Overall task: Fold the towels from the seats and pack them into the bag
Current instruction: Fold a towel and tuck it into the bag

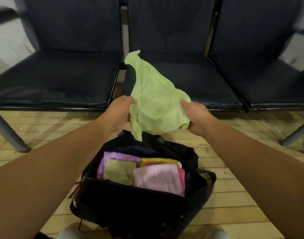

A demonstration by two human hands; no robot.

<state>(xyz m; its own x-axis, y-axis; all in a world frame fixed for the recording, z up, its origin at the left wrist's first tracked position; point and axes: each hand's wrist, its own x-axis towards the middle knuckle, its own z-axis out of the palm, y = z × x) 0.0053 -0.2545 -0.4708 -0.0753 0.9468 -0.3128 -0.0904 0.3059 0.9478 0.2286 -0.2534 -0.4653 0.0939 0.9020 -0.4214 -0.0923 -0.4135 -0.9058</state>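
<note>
**Green towel up in both hands, fold not yet made**

I have the green towel [154, 99] lifted at the centre of my view, crumpled and unfolded. One corner peaks toward 12 o'clock and a loose tail hangs toward 6. My left hand [121, 112] grips its edge at 9 o'clock of the cloth, fingers curled into the fabric. My right hand [196, 116] grips the opposite edge at 3 o'clock, with a bunched roll of cloth held in its curled fingers. The towel hangs in front of the middle of the dark seats [61, 78], which run across the top of my view from 10 to 2 o'clock. I see no other towel on them.

At 6 o'clock the bag [130, 200] stands open on the wooden floor [234, 195], directly below the hanging tail. Inside lie folded towels: a pink towel [156, 178] nearest me, an olive towel [119, 171] to its 9 o'clock, then a lilac towel [120, 156] and a yellow towel [158, 160] behind them.

I judge this the folding step for what may be the last towel. Next I need to find two corners, pull the cloth flat, halve it to match the others, then lower it onto the stack.
</note>
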